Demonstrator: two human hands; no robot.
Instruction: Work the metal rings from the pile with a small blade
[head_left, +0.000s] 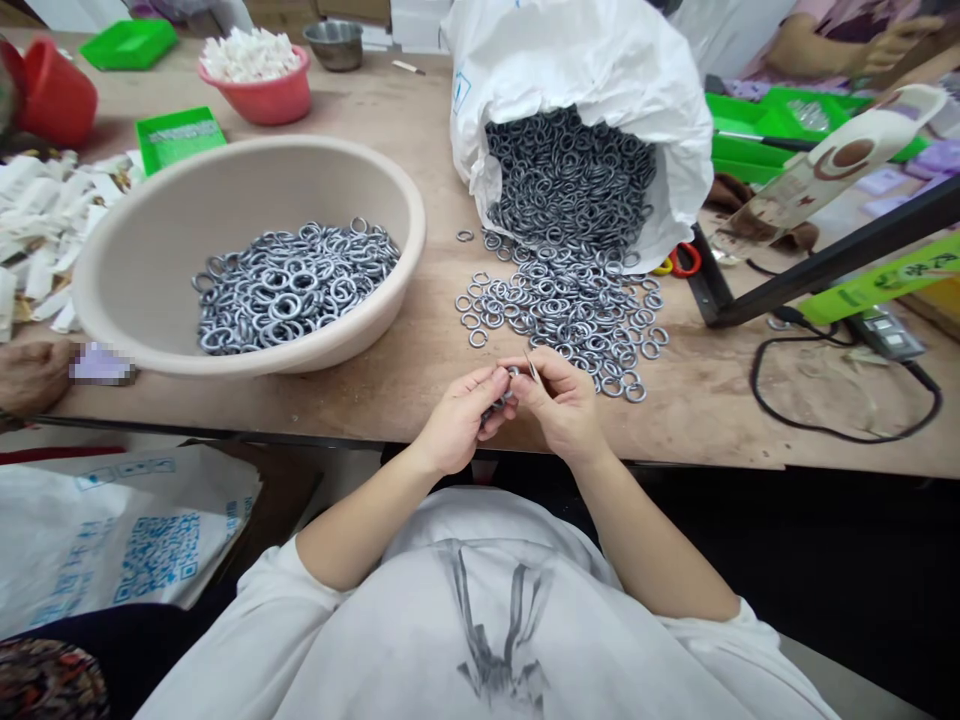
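My left hand (466, 410) is closed around a few small grey rings (495, 402), close to the table's front edge. Against it works my right hand (559, 405), its fingers pinching a thin pointed blade-like tool (532, 368) whose kind I cannot make out. The fingertips of both hands meet at one ring. Just beyond them lies a loose heap of grey rings (555, 300), spilling from the mouth of a white sack (585, 60). To the left, a large beige basin (247, 160) holds many more such rings.
Red bowl (255, 95) of white pieces, green trays (180, 140) and a metal bowl (334, 45) stand behind the basin. A black metal bar (840, 255) and a cable (757, 370) are at right. Another person's hand (34, 378) rests far left; another person sits across at upper right.
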